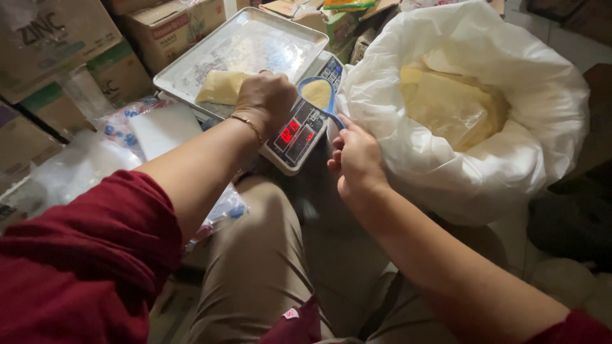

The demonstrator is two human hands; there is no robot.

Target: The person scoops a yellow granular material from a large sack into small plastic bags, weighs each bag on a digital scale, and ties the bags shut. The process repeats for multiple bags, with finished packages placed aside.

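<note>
Fingers of the right hand pinch the blue scoop; the left hand, curled, holds the powder bag.

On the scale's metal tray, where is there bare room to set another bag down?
The far right half of the tray is bare, behind the filled bag. The near edge is crowded: left hand, right hand holding the blue scoop.

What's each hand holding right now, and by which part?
Right hand holds the blue scoop of yellow powder by its handle end. Left hand grips the top of the powder-filled bag on the scale tray.
</note>
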